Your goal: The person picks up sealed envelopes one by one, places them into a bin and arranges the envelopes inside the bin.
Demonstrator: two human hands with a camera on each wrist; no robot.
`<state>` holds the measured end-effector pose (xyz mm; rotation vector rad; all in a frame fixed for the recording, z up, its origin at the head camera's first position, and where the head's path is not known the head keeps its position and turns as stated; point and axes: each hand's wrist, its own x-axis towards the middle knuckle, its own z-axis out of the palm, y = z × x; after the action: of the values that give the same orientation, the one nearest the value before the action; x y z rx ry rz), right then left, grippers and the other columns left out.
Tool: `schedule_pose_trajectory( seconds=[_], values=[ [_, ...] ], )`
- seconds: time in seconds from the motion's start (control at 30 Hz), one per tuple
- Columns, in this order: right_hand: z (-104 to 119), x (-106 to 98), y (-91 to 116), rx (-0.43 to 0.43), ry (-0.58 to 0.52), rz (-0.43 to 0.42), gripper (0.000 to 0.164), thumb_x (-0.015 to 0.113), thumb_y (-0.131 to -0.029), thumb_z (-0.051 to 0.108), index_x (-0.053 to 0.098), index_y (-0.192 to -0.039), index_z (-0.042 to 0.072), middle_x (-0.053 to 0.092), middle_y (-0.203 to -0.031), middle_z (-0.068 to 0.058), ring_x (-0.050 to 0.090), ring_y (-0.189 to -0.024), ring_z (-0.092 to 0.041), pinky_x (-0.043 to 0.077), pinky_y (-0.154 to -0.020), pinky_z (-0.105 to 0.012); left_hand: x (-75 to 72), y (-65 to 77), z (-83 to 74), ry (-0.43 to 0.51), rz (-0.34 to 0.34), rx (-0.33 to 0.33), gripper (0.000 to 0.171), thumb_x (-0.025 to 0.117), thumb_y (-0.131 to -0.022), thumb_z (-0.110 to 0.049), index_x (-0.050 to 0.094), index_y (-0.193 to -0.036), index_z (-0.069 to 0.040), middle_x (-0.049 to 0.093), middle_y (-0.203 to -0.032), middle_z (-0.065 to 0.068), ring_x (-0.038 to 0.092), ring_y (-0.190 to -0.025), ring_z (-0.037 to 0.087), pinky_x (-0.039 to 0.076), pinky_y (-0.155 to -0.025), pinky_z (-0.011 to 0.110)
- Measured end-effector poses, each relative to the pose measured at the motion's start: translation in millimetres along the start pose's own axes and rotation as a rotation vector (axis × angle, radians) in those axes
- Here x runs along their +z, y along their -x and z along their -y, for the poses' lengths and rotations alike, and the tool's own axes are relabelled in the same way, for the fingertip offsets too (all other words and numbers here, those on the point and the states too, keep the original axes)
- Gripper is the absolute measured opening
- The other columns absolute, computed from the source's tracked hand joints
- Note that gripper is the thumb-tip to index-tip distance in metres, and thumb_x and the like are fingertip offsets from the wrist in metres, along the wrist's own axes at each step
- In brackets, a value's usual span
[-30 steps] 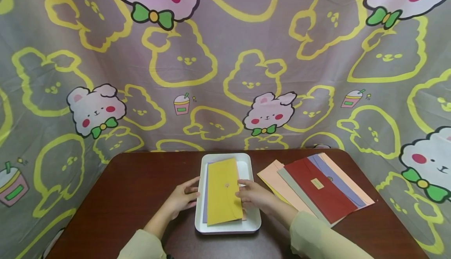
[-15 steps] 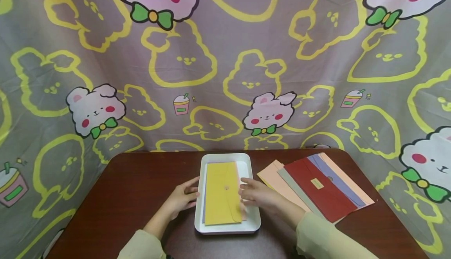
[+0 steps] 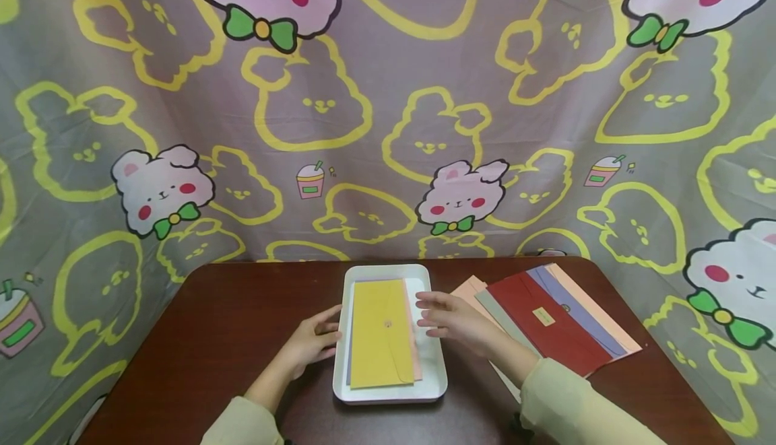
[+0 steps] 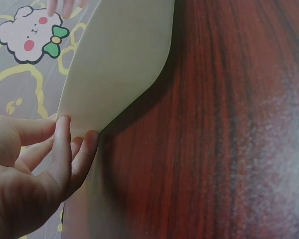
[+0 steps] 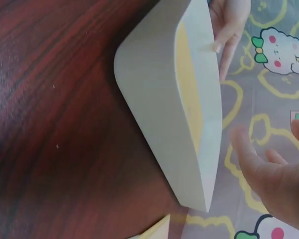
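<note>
A white tray (image 3: 438, 364) stands on the table, holding a small stack of flat envelopes. On top lies a yellow envelope (image 3: 378, 337), with pink and purple edges showing from under it. My left hand (image 3: 308, 345) holds the tray at its left side; in the left wrist view its bent fingers (image 4: 64, 144) meet the tray's rim and outer wall. My right hand (image 3: 457, 320) hovers over the tray's right edge, fingers spread and nothing in them. In the right wrist view that hand (image 5: 279, 179) is apart from the tray (image 5: 149, 94).
Right of the tray lies a fanned pile of envelopes: a dark red envelope (image 3: 539, 310), a purple envelope (image 3: 545, 283) and several paler ones. My right forearm passes over part of it. A patterned curtain (image 3: 376, 128) hangs behind the brown table (image 3: 212, 337).
The yellow envelope straightened on the stack as my right hand let go of its right edge. That hand then drew away to the right and slightly up; my left hand stayed at the tray.
</note>
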<state>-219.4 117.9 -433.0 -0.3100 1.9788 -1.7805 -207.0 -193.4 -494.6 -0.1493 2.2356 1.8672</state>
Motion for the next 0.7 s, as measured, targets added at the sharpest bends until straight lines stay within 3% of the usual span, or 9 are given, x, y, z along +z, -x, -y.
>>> schedule_pose_trajectory(
  seconds=[0.33, 0.53, 0.7],
  values=[
    [2, -22, 2, -0.062, 0.080, -0.129, 0.046, 0.061, -0.102, 0.014, 0.052, -0.143, -0.005, 0.054, -0.141, -0.027, 0.065, -0.113, -0.037, 0.055, -0.096, -0.041, -1.4, -0.3, 1.2, -0.004, 0.003, -0.002, 0.058, 0.065, -0.097, 0.005, 0.049, -0.151, -0.004, 0.066, -0.121, 0.020, 0.067, -0.094, 0.023, 0.060, -0.074, 0.037],
    [4, -42, 9, -0.139, 0.114, -0.148, 0.045, 0.063, -0.101, 0.012, 0.053, -0.141, -0.007, 0.056, -0.138, -0.026, 0.064, -0.114, -0.037, 0.052, -0.099, -0.044, -1.3, 0.1, 0.4, -0.008, 0.008, 0.001, 0.057, 0.065, -0.097, 0.004, 0.048, -0.152, -0.004, 0.065, -0.122, 0.022, 0.067, -0.096, 0.024, 0.060, -0.075, 0.038],
    [4, -63, 13, -0.176, 0.158, -0.170, 0.044, 0.061, -0.102, 0.011, 0.054, -0.142, -0.007, 0.060, -0.136, -0.025, 0.064, -0.115, -0.036, 0.054, -0.095, -0.035, -1.2, 0.5, -0.8, -0.009, 0.009, 0.001, 0.057, 0.065, -0.097, 0.004, 0.048, -0.152, -0.003, 0.065, -0.122, 0.022, 0.067, -0.096, 0.025, 0.060, -0.076, 0.039]
  ],
)
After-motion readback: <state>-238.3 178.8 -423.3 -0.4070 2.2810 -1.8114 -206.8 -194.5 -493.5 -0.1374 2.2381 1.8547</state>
